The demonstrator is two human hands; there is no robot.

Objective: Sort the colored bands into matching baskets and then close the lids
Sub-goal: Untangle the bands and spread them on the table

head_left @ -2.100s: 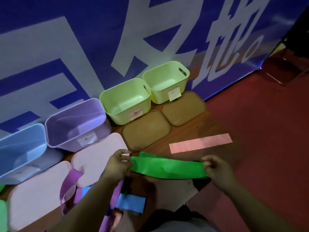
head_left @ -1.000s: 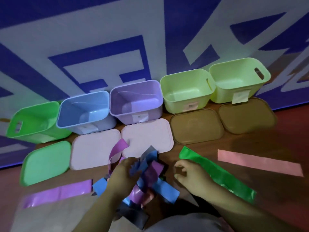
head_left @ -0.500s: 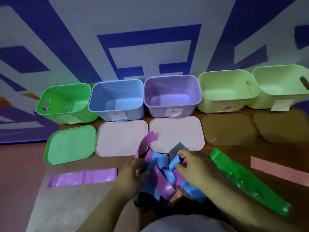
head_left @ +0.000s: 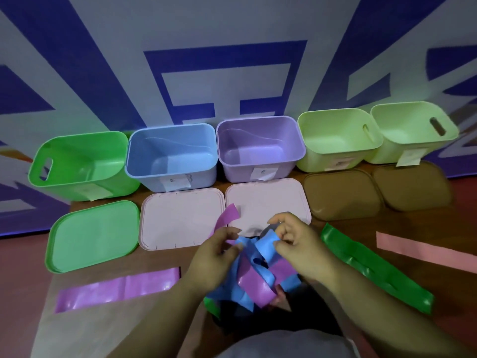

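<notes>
The right hand (head_left: pixel 296 248) has its fingers curled in tight, with thumb and forefinger pinching a loop of the blue band (head_left: pixel 268 245) and lifting it out of the heap. Just across from it, the left hand (head_left: pixel 215 257) is also curled, its fingertips closed on the near side of the tangle of bands (head_left: pixel 254 282). Exactly which strip it has cannot be made out. The tangle lies directly under and between both hands, blue and purple strips knotted over one another, and one purple end (head_left: pixel 228 215) sticks up just beyond the left thumb. Right of the right hand, a green band (head_left: pixel 374 267) lies flat and slanted on the wooden table (head_left: pixel 116 329), and a pink band (head_left: pixel 426 250) lies further out the same way, apart from the green one. Left of the left hand, a purple band (head_left: pixel 116 289) lies flat and alone. Just beyond the hands, two pale pink lids (head_left: pixel 180 220) sit side by side, the right one partly behind the fingers. A green lid (head_left: pixel 94 235) lies to their left and two brown lids (head_left: pixel 343 193) to their right. Behind the lids stands a row of open baskets, each with a paper label on its front: a green basket (head_left: pixel 80 161), a blue basket (head_left: pixel 170 151), a purple basket (head_left: pixel 258 143) and two light green baskets (head_left: pixel 338 135). All five stand against a blue and white banner (head_left: pixel 232 60).
</notes>
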